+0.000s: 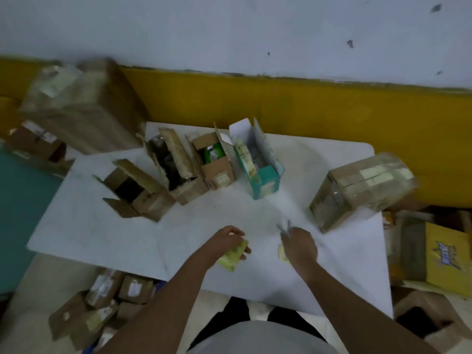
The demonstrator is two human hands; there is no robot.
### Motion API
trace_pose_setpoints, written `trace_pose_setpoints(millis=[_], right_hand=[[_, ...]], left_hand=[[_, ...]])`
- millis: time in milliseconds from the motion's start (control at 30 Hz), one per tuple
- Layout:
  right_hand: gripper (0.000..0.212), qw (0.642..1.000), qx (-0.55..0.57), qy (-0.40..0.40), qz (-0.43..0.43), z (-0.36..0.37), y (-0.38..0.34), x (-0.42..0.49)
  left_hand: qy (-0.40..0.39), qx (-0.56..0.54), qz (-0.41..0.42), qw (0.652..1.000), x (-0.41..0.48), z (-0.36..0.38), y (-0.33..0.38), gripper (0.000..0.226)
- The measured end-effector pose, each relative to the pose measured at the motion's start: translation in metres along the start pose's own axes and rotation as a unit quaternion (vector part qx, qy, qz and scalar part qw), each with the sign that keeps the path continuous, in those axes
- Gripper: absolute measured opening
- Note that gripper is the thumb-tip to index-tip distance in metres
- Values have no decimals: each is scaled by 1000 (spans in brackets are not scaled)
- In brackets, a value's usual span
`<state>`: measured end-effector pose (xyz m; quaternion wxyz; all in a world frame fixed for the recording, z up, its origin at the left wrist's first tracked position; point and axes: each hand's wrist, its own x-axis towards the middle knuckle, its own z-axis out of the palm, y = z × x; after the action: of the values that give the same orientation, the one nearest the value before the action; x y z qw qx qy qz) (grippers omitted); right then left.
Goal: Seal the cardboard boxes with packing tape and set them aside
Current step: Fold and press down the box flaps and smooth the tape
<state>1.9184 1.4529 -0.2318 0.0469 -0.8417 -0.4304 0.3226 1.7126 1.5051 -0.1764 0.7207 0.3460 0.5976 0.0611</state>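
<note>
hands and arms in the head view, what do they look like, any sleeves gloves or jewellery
Both arms are bare all the way up to the bottom edge of the picture, with no sleeve in view. The left hand and the right hand wear no gloves. No watch, band or ring shows at either wrist or on the fingers, though the picture is dim and somewhat blurred, so something small could go unseen.

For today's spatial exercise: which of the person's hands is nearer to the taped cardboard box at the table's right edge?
Right. The right hand lies just below-left of the taped cardboard box; the left hand sits farther left, on a yellow packet.
</note>
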Motion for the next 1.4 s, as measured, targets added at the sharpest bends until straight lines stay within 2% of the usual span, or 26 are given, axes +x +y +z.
trace_pose_setpoints(millis=[33, 100, 167, 267, 367, 500, 533, 600, 667, 733, 867, 967, 1067, 1233, 1333, 1400], right_hand=[[39, 998, 38, -10, -43, 2, -16, -6], [42, 983, 119, -90, -112, 6, -50, -15], [35, 967, 134, -155, -150, 14, -78, -23], [15, 967, 84, -136, -199, 26, -112, -32], [9, 960, 39, -136, -243, 50, -141, -47], [12, 942, 18, -172, -289, 92, -173, -75], [17, 938, 9, -185, -294, 102, -179, -80], [23, 933, -9, -206, -296, 122, -190, -84], [24, 930, -24, -224, -291, 141, -200, -83], [21, 928, -25, -248, -278, 159, -206, -78], [13, 936, -42, -242, -254, 192, -206, -73], [9, 937, -64, -209, -271, 216, -201, -74], [5, 935, -94, -180, -291, 234, -198, -75], [6, 894, -239, -150, -348, 244, -204, -74], [23, 887, -296, -138, -326, 240, -209, -79], [52, 914, -280, -145, -255, 233, -211, -73]], left_hand=[[2, -5, 3, 1000, -2, -2, -2, 22], [8, -16, 13, 1000, -8, -7, -5, 26], [16, -32, 26, 999, -17, -15, -8, 29], [41, -65, 29, 997, -37, -34, -17, 31], [93, -65, 23, 993, -50, -60, -41, 37], [147, -46, 0, 988, -64, -98, -90, 68], [161, -29, -3, 987, -66, -106, -106, 68], [189, -1, -3, 982, -69, -119, -137, 52], [215, -31, -6, 976, -65, -130, -161, 46], [226, -81, -30, 970, -52, -141, -180, 59], [221, -99, -92, 966, 6, -159, -240, 111], [210, -92, -118, 966, 38, -164, -268, 125], [220, -70, -103, 967, 40, -172, -264, 107], [178, -107, -69, 976, 34, -180, -251, 76], [168, -113, -51, 978, 32, -180, -243, 52], [175, -107, -43, 978, 29, -181, -237, 48]])
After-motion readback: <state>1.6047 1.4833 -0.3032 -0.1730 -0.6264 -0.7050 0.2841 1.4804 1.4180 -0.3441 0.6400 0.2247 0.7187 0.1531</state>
